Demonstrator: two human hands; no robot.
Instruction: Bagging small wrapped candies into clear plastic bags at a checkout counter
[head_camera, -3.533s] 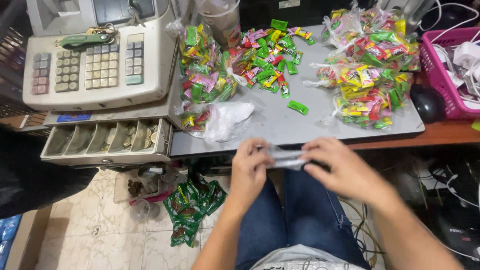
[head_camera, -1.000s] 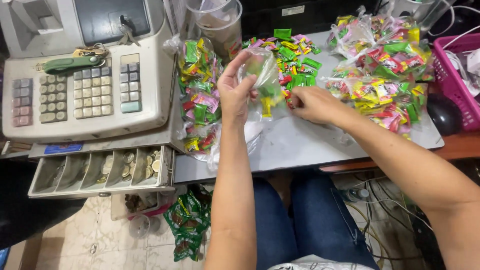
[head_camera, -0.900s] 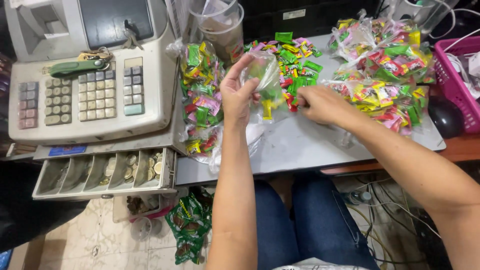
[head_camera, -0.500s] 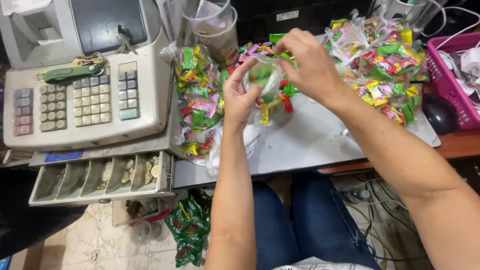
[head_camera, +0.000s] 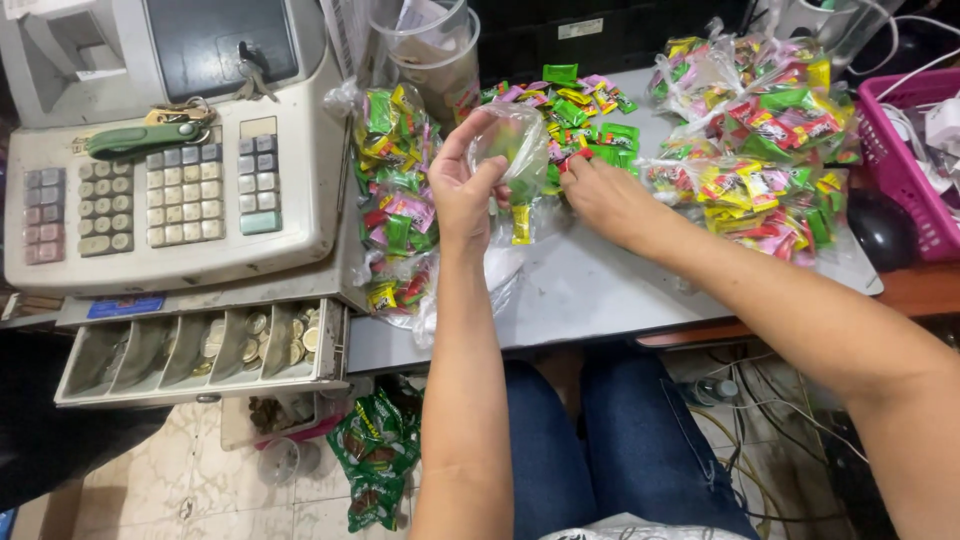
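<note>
left hand (head_camera: 462, 192) clamped on small clear plastic bag (head_camera: 510, 150), few sweets inside | right hand (head_camera: 600, 195) fingers together, picking from loose pile of colourful wrapped candies (head_camera: 575, 105) on grey table (head_camera: 590, 290) | pile mostly unbagged

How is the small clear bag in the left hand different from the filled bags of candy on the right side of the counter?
The small clear bag is raised off the counter by the left hand; the filled candy bags lie on the grey counter. The held bag looks nearly empty, while the lying ones bulge with candies. It also looks smaller. Both are clear plastic. The right hand rests on the loose candies.
</note>
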